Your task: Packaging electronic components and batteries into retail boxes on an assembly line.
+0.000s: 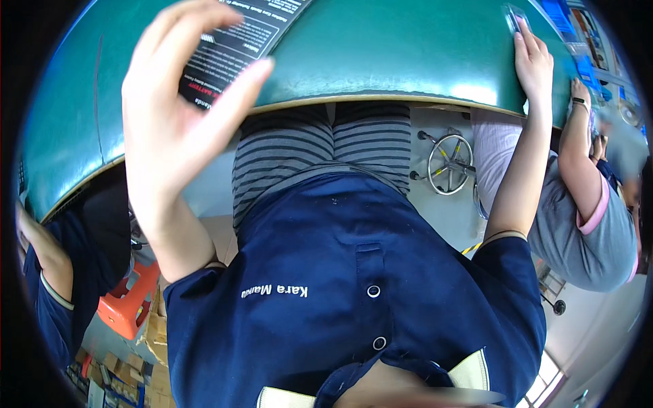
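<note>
My left hand [170, 129] is raised over the green table [381, 54], large in view, its thumb and curved fingers apart and holding nothing. Partly hidden behind it lies a black flat package [238, 54] with white and red print. I cannot tell whether the hand touches it. At the far right of the table my right hand [534, 64] has its fingers closed on a small, clear, shiny flat piece [515, 19]. What kind of piece it is I cannot make out.
Blue bins [561, 20] stand beyond the table's right end. A co-worker's arm [578, 136] is close on my right, another person's arm [51, 251] on my left. An orange stool [129, 302] and a wheeled chair base [449, 163] stand below the table edge.
</note>
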Available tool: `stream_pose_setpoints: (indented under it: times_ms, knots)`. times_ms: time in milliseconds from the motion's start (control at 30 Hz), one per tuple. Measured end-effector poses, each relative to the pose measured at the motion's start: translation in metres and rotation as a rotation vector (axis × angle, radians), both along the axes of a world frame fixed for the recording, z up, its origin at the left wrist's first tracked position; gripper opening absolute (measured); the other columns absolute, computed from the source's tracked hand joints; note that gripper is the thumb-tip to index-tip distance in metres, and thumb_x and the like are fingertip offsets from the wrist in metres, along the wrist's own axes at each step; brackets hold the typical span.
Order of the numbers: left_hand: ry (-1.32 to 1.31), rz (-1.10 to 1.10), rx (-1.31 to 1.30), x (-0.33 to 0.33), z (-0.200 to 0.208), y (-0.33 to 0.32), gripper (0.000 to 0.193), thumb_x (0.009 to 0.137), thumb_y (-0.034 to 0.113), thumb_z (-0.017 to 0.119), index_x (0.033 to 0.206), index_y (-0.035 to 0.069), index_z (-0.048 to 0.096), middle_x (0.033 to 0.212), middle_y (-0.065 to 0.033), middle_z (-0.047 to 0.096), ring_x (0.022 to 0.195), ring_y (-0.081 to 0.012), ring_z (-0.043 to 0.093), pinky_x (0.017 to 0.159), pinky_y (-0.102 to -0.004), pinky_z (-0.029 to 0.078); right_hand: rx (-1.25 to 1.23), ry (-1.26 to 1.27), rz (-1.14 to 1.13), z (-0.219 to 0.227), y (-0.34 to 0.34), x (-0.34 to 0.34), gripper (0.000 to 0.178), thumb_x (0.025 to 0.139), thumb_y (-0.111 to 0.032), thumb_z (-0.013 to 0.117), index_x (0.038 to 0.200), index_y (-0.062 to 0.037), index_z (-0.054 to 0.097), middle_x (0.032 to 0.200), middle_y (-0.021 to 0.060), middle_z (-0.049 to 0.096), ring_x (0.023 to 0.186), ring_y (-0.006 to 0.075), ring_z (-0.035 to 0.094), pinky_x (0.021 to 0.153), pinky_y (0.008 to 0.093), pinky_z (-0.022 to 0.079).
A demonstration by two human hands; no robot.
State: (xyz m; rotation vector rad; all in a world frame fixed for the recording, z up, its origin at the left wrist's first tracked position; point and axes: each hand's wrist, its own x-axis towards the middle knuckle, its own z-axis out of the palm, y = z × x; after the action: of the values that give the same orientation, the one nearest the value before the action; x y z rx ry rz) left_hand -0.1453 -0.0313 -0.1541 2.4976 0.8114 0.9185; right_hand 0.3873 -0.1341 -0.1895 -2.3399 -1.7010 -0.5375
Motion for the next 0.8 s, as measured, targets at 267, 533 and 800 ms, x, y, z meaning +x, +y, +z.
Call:
stream_pose_setpoints:
  times_ms: [267, 533, 800]
  knots:
    - [0.253, 0.070, -0.176, 0.041, 0.037, -0.007, 0.042, 0.070, 0.009, 0.072, 0.108, -0.001, 0.058, 0.114, -0.0207, 0.060, 0.107, -0.0362, 0.059, 0.095, -0.0399, 0.047, 0.108, 0.561, 0.167, 0.044, -0.007, -0.216, 0.036, 0.079, -0.013, 0.073, 0.112, -0.0039, 0.066, 0.122, 0.0164, 0.060, 0.113, 0.0296, 0.057, 0.098, 0.0360, 0.045]
    - [0.404, -0.125, -0.216, 0.052, 0.046, -0.005, 0.068, 0.062, 0.032, 0.084, 0.115, -0.003, 0.062, 0.112, -0.0183, 0.058, 0.108, -0.0351, 0.055, 0.097, -0.0411, 0.045, -0.376, 0.678, 0.702, 0.082, 0.003, -0.230, 0.043, 0.061, -0.008, 0.082, 0.102, -0.0068, 0.069, 0.133, 0.0169, 0.062, 0.115, 0.0294, 0.057, 0.102, 0.0376, 0.041]
    - [0.085, -0.269, -0.015, 0.041, 0.019, -0.001, 0.072, 0.060, 0.033, 0.088, 0.114, -0.004, 0.060, 0.111, -0.0174, 0.058, 0.101, -0.0274, 0.061, 0.088, -0.0367, 0.049, 0.305, 1.311, 0.704, 0.086, 0.001, -0.268, 0.057, 0.080, -0.001, 0.066, 0.132, 0.0051, 0.044, 0.140, 0.0253, 0.050, 0.131, 0.0317, 0.049, 0.112, 0.0394, 0.038]
